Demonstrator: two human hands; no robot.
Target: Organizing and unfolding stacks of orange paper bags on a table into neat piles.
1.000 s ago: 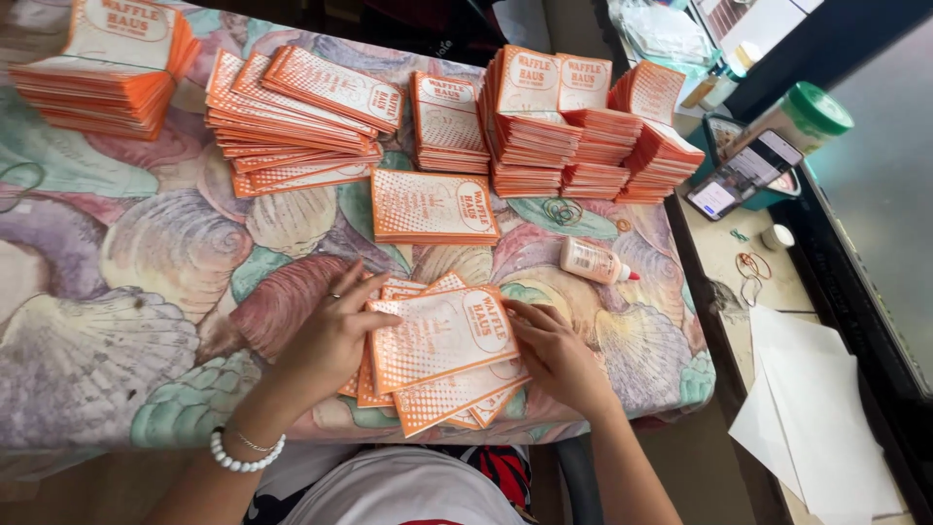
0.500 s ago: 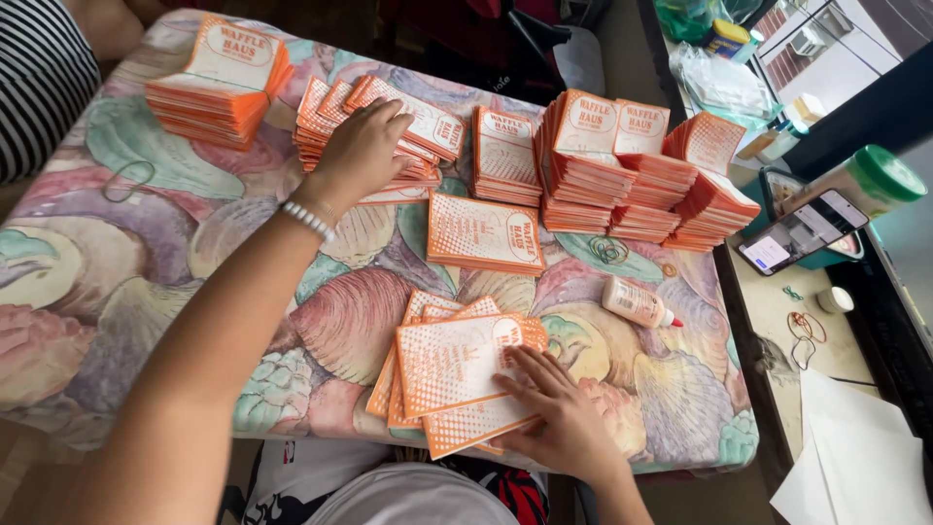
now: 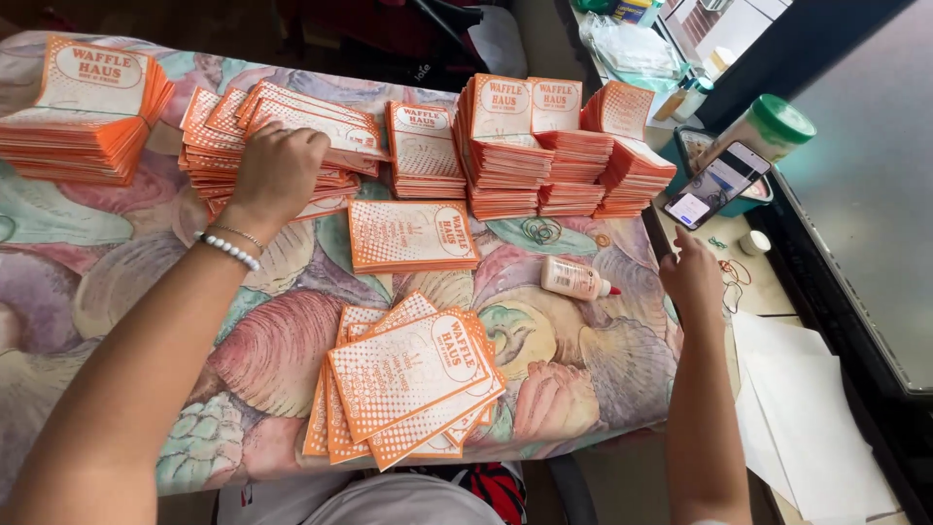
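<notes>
My left hand [image 3: 277,170] rests fingers-down on a fanned stack of orange-and-white paper bags [image 3: 330,126] at the back of the table, gripping its top sheets. A bead bracelet sits on that wrist. My right hand [image 3: 692,277] hovers at the table's right edge, fingers loosely apart, holding nothing, just below a propped smartphone [image 3: 716,183]. A loose, messy pile of the same bags [image 3: 408,384] lies near the front edge. A small flat stack [image 3: 410,235] sits mid-table, and a white glue bottle with a red tip [image 3: 573,280] lies beside my right hand.
Tall neat bag stacks stand at the far left [image 3: 87,112] and back right [image 3: 559,146]. The shell-patterned tablecloth [image 3: 117,292] covers the table. A green-lidded jar [image 3: 768,131], rubber bands and white paper sheets [image 3: 807,408] lie on the side desk at right.
My right hand left the front pile and moved right toward the phone. My left hand stays on the fanned stack. The camera view shifted slightly.
</notes>
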